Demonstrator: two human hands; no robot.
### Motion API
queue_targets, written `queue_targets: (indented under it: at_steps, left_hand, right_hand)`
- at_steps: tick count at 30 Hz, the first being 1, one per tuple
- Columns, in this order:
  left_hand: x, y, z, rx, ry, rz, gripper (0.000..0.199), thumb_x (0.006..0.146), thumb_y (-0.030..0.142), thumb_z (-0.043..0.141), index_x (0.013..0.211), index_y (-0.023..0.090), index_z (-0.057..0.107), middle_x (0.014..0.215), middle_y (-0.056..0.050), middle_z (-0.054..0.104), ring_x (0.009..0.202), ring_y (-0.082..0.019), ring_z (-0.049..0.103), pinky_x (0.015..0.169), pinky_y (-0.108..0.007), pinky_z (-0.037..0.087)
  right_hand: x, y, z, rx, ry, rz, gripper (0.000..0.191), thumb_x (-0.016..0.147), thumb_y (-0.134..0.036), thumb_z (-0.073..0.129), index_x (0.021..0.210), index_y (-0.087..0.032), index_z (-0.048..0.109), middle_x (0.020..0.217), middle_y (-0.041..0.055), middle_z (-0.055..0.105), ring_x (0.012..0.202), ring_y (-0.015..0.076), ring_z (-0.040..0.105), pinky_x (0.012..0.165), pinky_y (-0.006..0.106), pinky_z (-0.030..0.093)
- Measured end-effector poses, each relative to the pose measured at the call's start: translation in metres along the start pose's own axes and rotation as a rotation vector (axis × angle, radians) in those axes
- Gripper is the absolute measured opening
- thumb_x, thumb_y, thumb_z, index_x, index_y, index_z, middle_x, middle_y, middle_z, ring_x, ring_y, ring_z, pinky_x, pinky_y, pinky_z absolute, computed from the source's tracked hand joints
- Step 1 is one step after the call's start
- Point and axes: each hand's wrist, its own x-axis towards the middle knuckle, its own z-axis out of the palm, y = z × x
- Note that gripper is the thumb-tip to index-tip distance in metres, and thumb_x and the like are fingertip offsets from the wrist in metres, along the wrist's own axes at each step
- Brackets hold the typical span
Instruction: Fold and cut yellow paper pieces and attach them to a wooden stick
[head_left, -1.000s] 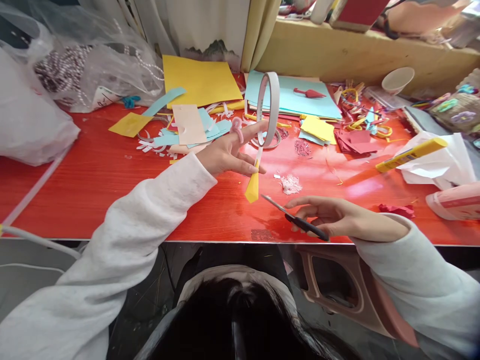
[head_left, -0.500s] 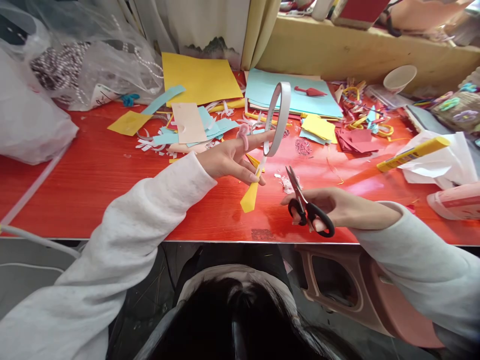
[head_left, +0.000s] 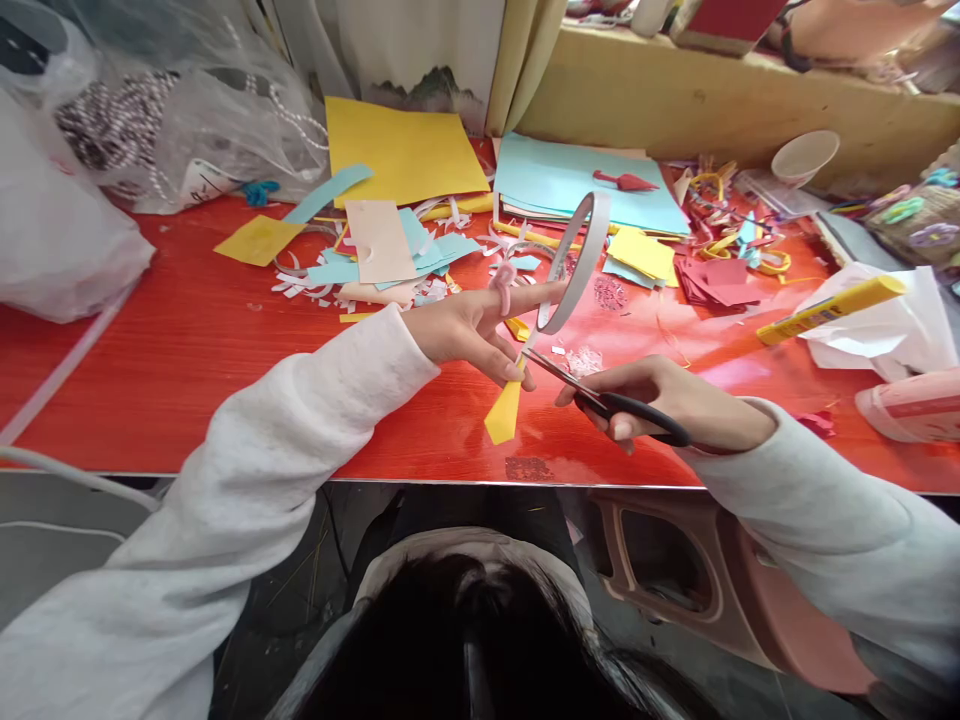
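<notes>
My left hand (head_left: 480, 330) pinches a small yellow paper piece (head_left: 502, 412) between thumb and fingers, above the front of the red table. A roll of white tape (head_left: 592, 262) hangs from its outstretched index finger, with a strip of tape running down to the yellow paper. A pink fuzzy ring (head_left: 503, 288) is around one finger. Black-handled scissors (head_left: 637, 408) are held in my right hand (head_left: 660, 400). Their blade tips point left and meet the tape strip just above the yellow paper, beside my left fingertips.
Paper scraps (head_left: 382, 240), yellow sheets (head_left: 405, 155) and blue sheets (head_left: 555, 185) lie at the back of the red table (head_left: 187, 380). Plastic bags (head_left: 67, 220) stand left. A yellow glue stick (head_left: 829, 310), white paper and a pink container (head_left: 911, 405) are at the right.
My right hand has turned the scissors leftward, bringing the blades to the tape strip, and they look more closed. My left hand, the tape roll and the yellow paper have shifted slightly right and down.
</notes>
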Motion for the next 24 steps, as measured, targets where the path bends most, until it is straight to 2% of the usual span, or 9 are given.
queue_targets:
  at_steps: [3,7,13,19,24]
  left_hand:
    - [0.001,-0.004,-0.003,0.054,-0.010,0.039,0.080,0.059,0.021,0.074,0.131,0.035,0.043,0.151,0.000,0.019,0.121,-0.035,0.048,0.093,-0.044,0.050]
    - [0.001,-0.003,-0.004,0.090,-0.035,0.058,0.080,0.062,0.024,0.072,0.133,0.037,0.039,0.152,0.001,0.017,0.126,-0.035,0.042,0.095,-0.043,0.049]
    - [0.000,0.000,-0.002,0.165,-0.037,0.049,0.078,0.061,0.028,0.073,0.132,0.037,0.041,0.148,0.001,0.028,0.124,-0.034,0.045,0.097,-0.043,0.047]
    - [0.001,0.001,0.003,0.184,-0.009,0.071,0.074,0.060,0.028,0.074,0.129,0.033,0.047,0.145,-0.002,0.035,0.122,-0.033,0.047,0.094,-0.041,0.049]
    - [0.002,0.002,0.005,0.228,0.001,0.075,0.073,0.058,0.024,0.075,0.126,0.032,0.050,0.142,-0.003,0.040,0.125,-0.035,0.043,0.096,-0.041,0.046]
  right_hand:
    - [-0.002,0.003,-0.003,0.008,-0.022,-0.006,0.067,0.053,-0.061,0.072,0.096,-0.010,0.066,0.061,0.0008,0.050,0.050,0.0087,0.044,0.047,0.025,0.034]
    - [-0.008,0.005,-0.008,-0.008,-0.031,-0.020,0.068,0.054,-0.062,0.071,0.097,-0.010,0.066,0.059,0.0006,0.050,0.050,0.0084,0.043,0.046,0.024,0.033]
    - [-0.005,0.001,-0.002,0.000,-0.043,0.018,0.068,0.053,-0.062,0.071,0.096,-0.011,0.067,0.057,0.0001,0.047,0.049,0.0095,0.043,0.047,0.026,0.033]
    - [-0.001,0.002,0.005,0.058,-0.018,-0.017,0.055,0.055,-0.062,0.070,0.085,-0.015,0.068,0.053,-0.0001,0.046,0.046,0.0101,0.041,0.047,0.028,0.031]
    - [-0.002,0.004,0.005,0.057,-0.019,-0.019,0.050,0.057,-0.060,0.070,0.082,-0.017,0.067,0.051,-0.0008,0.045,0.046,0.0099,0.040,0.047,0.028,0.029]
